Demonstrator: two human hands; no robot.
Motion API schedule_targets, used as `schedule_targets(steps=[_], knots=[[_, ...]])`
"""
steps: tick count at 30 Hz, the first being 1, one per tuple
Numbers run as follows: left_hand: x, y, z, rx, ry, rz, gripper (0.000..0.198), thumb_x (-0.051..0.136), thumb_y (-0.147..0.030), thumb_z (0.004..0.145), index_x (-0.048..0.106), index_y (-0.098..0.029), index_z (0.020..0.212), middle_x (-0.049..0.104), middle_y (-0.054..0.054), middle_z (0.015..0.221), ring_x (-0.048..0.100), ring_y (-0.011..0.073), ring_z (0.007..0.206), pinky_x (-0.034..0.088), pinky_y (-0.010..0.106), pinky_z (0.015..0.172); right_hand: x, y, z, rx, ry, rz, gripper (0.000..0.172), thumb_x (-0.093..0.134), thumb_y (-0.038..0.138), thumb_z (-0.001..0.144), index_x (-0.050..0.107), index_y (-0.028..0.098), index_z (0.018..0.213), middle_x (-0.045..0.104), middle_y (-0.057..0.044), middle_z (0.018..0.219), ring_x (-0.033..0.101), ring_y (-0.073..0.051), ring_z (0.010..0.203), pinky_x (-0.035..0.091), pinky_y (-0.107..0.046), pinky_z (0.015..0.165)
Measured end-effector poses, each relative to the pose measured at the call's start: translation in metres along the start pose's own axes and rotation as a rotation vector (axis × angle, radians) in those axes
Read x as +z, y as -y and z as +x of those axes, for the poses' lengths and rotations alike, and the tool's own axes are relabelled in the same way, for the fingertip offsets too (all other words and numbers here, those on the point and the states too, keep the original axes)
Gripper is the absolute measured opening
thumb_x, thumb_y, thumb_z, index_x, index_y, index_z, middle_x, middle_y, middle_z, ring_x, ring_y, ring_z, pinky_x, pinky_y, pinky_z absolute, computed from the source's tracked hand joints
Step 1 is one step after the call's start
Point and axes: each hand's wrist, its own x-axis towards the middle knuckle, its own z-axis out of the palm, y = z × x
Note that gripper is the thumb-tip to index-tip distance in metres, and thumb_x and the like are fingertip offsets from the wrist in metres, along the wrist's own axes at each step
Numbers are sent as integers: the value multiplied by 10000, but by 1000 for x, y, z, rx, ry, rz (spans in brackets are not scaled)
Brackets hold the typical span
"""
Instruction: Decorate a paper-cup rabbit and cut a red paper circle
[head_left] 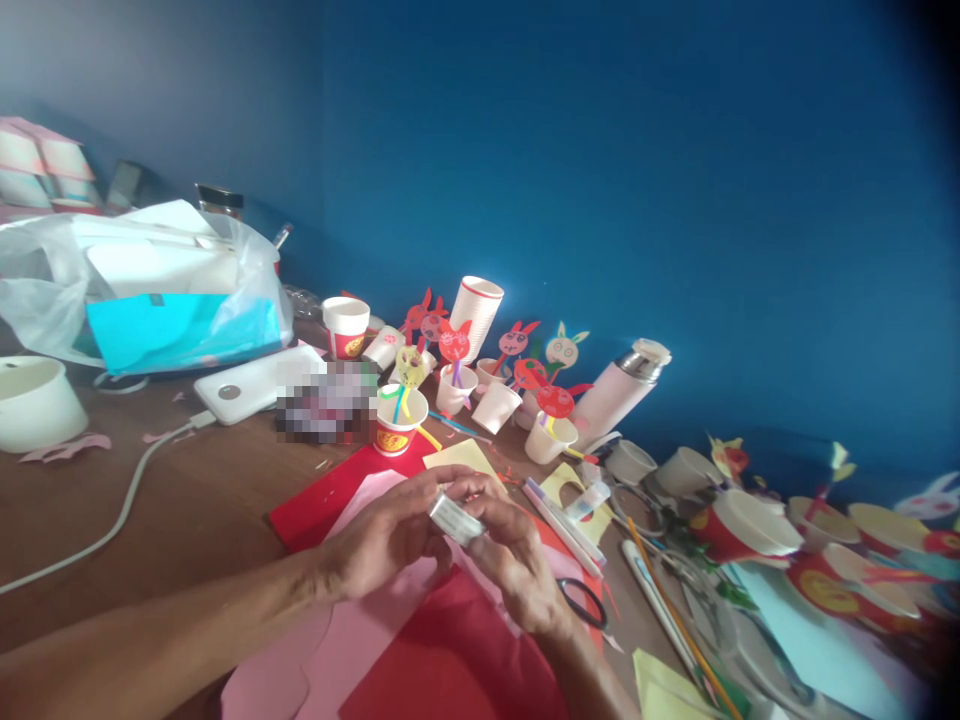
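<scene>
A small white block with faint grey marks (pixel 456 518) is held between both hands; its exact kind I cannot make out. My left hand (pixel 386 530) has its fingers closed at the block's left side. My right hand (pixel 510 560) pinches the same block from the right. Beneath the hands lie a red paper sheet (pixel 450 650) and pink paper (pixel 337 650). Just right of my right wrist, a dark scissor handle (pixel 581 603) shows.
Paper cups with drawn animal faces on sticks, such as a red one (pixel 455 345), stand along the blue wall. A thermos flask (pixel 619 395) leans at the right. A white power bank (pixel 259 383) with a cable and a plastic bag (pixel 259 260) lie left.
</scene>
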Motion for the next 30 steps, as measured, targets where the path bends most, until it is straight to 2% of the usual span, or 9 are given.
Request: schedule_targets(steps=[6, 13, 16, 20, 24, 30], knots=[[-8, 7, 2, 59, 69, 62, 360, 426, -306, 897, 511, -169, 1219, 510, 119, 1058, 538, 194, 802, 440, 293, 623, 3, -3, -2, 0, -23, 47, 102, 568, 307, 775, 617, 219, 760, 589, -51, 993, 536, -233, 989, 413, -348, 873], [-5, 5, 2, 55, 42, 138, 370, 479, -304, 886, 496, -183, 1235, 524, 140, 1158, 559, 209, 859, 437, 282, 643, 5, 0, -3, 24, -70, -17, 120, 529, 231, 751, 615, 201, 674, 594, -49, 944, 565, -212, 908, 441, -312, 780], [-1, 4, 0, 44, 34, 161, 396, 479, -336, 890, 480, -182, 1255, 491, 141, 1231, 548, 226, 939, 446, 326, 736, 9, 2, 0, -25, -111, -130, 125, 516, 194, 740, 606, 192, 653, 593, -54, 920, 559, -204, 908, 431, -315, 797], [3, 4, -3, 24, 49, 165, 492, 585, -361, 833, 447, -205, 1279, 482, 122, 1247, 520, 248, 1035, 394, 383, 883, 16, 3, 1, -92, -154, -282, 97, 556, 177, 754, 584, 187, 661, 587, -53, 898, 552, -192, 891, 427, -313, 789], [2, 3, -3, 27, 29, 91, 380, 515, -330, 876, 475, -202, 1231, 470, 124, 1253, 537, 212, 970, 425, 342, 803, 15, 4, 0, -74, -62, -244, 68, 566, 235, 785, 620, 197, 771, 597, -68, 986, 557, -220, 944, 436, -357, 823], [-4, 3, -1, -15, 70, -55, 327, 379, -340, 923, 517, -204, 1186, 521, 115, 1157, 566, 180, 794, 455, 299, 631, 7, 4, -2, -19, 40, -141, 170, 517, 325, 824, 649, 220, 801, 585, -70, 1092, 532, -272, 1053, 455, -396, 818]])
